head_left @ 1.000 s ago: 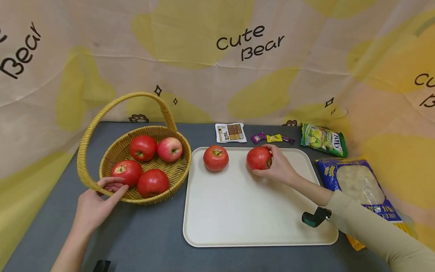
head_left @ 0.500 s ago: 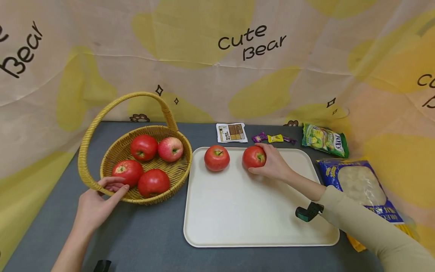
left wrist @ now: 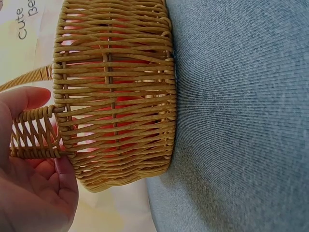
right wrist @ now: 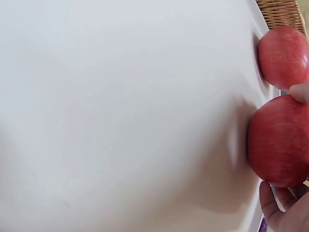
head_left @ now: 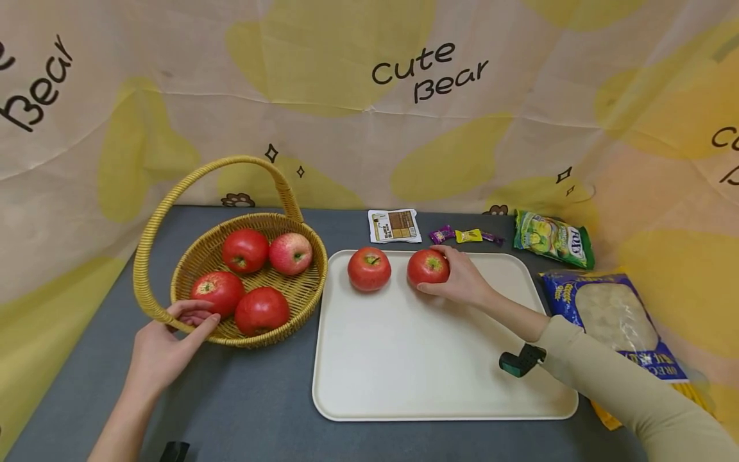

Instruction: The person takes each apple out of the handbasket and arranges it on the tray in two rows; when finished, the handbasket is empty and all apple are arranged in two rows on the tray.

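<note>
My left hand (head_left: 158, 353) grips the near base of the handle (head_left: 144, 256) of a yellow wicker basket (head_left: 306, 292). In the left wrist view the thumb and fingers wrap the woven handle (left wrist: 34, 133) just at the rim. Several apples lie inside, one of them paler pink (head_left: 290, 253). My right hand (head_left: 464, 279) holds a red apple (head_left: 426, 268) at the far side of a white tray (head_left: 404, 372), thumb and fingers on opposite sides of it. Left of it on the tray sits another red apple (head_left: 369, 269), with a small gap between the two.
Behind the tray lie a white packet (head_left: 395, 226) and small wrapped candies (head_left: 468, 236). A green Fox's bag (head_left: 553, 239) and a blue food bag (head_left: 618, 317) lie to the right. A printed cloth (head_left: 323, 128) hangs behind the grey tabletop (head_left: 260, 404).
My right hand has moved slightly left with its apple, closer to the other apple on the tray. The apple has turned, so its end faces up more. The left hand stays on the basket handle.
</note>
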`<act>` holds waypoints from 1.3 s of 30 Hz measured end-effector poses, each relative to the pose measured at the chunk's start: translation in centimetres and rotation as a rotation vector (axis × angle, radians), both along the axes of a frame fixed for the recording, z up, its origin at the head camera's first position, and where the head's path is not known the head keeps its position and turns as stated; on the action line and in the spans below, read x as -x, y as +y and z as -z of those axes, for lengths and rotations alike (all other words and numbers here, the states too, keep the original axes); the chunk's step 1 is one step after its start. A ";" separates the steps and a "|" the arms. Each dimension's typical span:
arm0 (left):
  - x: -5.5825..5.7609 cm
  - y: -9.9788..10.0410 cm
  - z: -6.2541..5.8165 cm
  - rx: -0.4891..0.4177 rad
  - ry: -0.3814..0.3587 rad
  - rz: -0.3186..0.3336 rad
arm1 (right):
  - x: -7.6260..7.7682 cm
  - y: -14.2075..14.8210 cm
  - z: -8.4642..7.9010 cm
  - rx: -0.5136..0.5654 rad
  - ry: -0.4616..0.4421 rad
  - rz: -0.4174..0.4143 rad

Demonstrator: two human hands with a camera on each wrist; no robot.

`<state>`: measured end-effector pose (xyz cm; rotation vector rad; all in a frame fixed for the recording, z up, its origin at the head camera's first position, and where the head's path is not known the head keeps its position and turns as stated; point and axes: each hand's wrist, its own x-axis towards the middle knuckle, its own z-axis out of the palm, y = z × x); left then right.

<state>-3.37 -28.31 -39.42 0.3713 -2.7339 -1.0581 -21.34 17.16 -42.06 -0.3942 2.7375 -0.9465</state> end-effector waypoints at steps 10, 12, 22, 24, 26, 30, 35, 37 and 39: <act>0.0 -0.1 0.1 0.001 0.012 0.014 | 0.5 -0.3 -0.9 0.017 0.082 -0.038; 0.0 -0.1 0.1 -0.002 0.010 0.012 | 0.7 -0.6 -1.6 0.048 0.128 -0.058; -0.2 -0.1 0.0 -0.012 0.021 0.006 | 1.6 -6.4 -5.5 0.288 0.158 -0.301; -0.2 -0.1 0.0 -0.011 0.025 0.005 | 1.6 -8.2 -6.1 0.292 0.145 -0.389; -0.3 -0.1 0.0 -0.009 0.026 0.001 | 1.6 -10.2 -6.6 0.292 0.132 -0.499; -0.4 -0.1 0.0 -0.010 0.026 -0.004 | 1.4 -14.3 -7.6 0.243 0.082 -0.721; -0.4 -0.2 -0.1 -0.002 0.027 0.000 | 0.7 -19.2 -7.7 0.157 0.034 -0.915; -0.3 -0.2 -0.1 0.003 0.029 0.003 | 0.5 -20.8 -7.5 0.119 0.019 -0.966; -0.3 -0.1 -0.1 0.007 0.032 0.009 | 0.2 -22.3 -7.1 0.082 0.011 -1.004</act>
